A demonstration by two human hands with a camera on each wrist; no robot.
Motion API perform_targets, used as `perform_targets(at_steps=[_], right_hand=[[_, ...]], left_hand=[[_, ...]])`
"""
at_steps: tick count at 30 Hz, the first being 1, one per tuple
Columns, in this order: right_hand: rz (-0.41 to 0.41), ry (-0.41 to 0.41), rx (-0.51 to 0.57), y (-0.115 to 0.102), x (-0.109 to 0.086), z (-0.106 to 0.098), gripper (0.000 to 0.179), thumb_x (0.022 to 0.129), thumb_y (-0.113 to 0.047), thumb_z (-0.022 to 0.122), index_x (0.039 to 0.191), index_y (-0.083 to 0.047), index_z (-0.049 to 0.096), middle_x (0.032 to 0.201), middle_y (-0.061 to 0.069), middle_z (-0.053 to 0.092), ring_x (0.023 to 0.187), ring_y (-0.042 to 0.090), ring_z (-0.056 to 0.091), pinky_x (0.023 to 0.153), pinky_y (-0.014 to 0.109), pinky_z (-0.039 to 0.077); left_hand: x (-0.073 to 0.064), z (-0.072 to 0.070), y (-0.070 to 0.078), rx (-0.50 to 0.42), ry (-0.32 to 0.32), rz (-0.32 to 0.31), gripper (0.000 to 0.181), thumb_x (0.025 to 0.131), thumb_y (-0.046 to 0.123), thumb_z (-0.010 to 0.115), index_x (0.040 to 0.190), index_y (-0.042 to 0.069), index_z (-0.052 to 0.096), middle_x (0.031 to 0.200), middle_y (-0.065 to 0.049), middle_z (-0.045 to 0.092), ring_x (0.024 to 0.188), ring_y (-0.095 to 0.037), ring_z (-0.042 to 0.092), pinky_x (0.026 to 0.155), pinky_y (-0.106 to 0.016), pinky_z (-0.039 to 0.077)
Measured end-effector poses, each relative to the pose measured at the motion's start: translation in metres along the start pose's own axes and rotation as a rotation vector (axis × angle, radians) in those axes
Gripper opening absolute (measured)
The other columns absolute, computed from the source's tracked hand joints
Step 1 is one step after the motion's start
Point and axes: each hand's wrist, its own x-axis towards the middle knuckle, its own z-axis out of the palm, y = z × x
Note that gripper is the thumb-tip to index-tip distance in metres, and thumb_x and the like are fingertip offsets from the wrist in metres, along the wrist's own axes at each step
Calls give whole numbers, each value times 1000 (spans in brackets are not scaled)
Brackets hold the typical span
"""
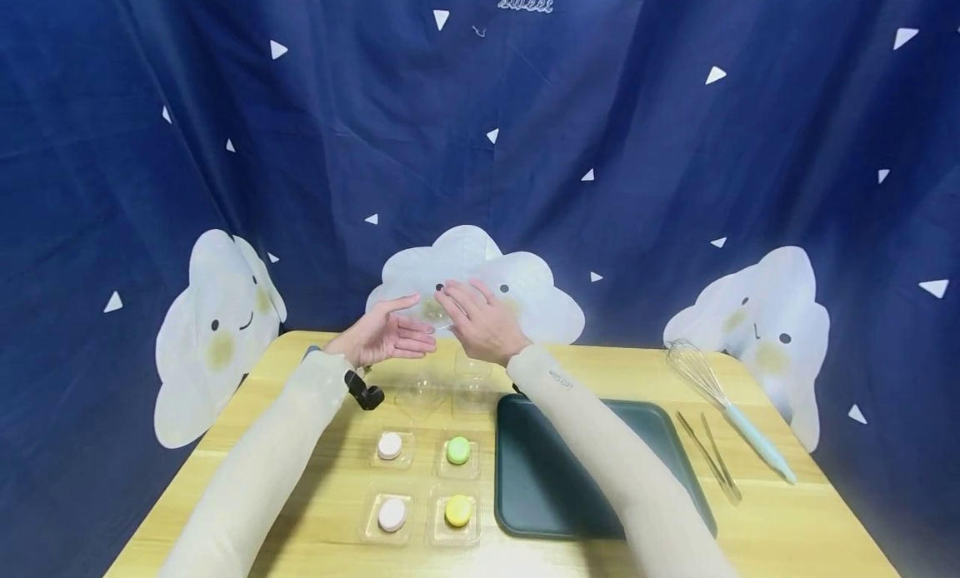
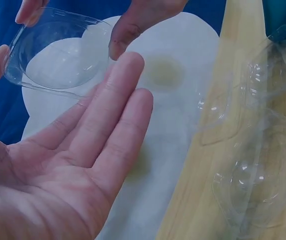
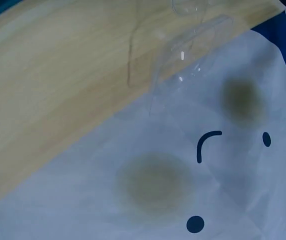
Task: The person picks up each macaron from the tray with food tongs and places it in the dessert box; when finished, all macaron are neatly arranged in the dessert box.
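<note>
While hands [image 1: 386, 335] [image 1: 486, 321] hold one container [image 2: 58, 65], trays [image 1: 452, 537] cradle macarons [image 1: 458, 510].

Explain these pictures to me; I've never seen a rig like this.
No machine here: these are a person's left hand and right hand. The wide picture comes from a camera on the head, the other two from one on each wrist. The right hand holds a clear plastic cover; the left hand is held out close by, though I can't tell whether it touches. On the wooden table sit two pale pink cookies, a green cookie and a yellow cookie, each in a clear tray. More clear plastic pieces, a dark green tray, tongs and a whisk lie there too. Behind hangs a blue curtain.
</note>
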Motion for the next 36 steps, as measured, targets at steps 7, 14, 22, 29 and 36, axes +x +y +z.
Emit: perform_targets(at_steps=[7,14,22,29,36], right_hand=[[17,43,-26,-4,-4,3,64,85,-25,69,142,-4,51,137,12,63,136,25,55,115,48,42],[41,-12,23,-8,1,-8,73,84,-31,72,147,-4,46,147,11,58,143,25,49,119,44,40],[445,-225,637,-17,20,-19,101,79,-28,85,158,-4,26,164,13,35,153,27,34,127,43,30],[835,-397,1101,-16,12,-18,100,81,-24,86,161,-13,27,166,9,33,152,33,34,126,49,32],[898,-475,1431,-19,1,-22,73,90,-15,76,154,-6,41,160,12,44,145,34,46,123,47,38]], left_hand=[[2,1,-4,5,-9,74,80,104,52,44,150,-13,35,150,-33,44,123,-31,67,107,-41,54],[9,2,-12,287,297,291,76,95,54,64,145,-1,52,137,-21,65,122,-27,68,115,-42,48],[4,-7,-23,737,570,496,80,74,64,81,138,18,64,132,-2,71,127,-24,65,107,-48,54],[-5,1,-30,737,503,557,78,74,58,84,138,18,64,133,0,70,133,-25,60,111,-50,50],[-16,11,-41,740,403,576,74,79,48,85,140,14,61,133,-6,70,134,-28,60,114,-52,47]])
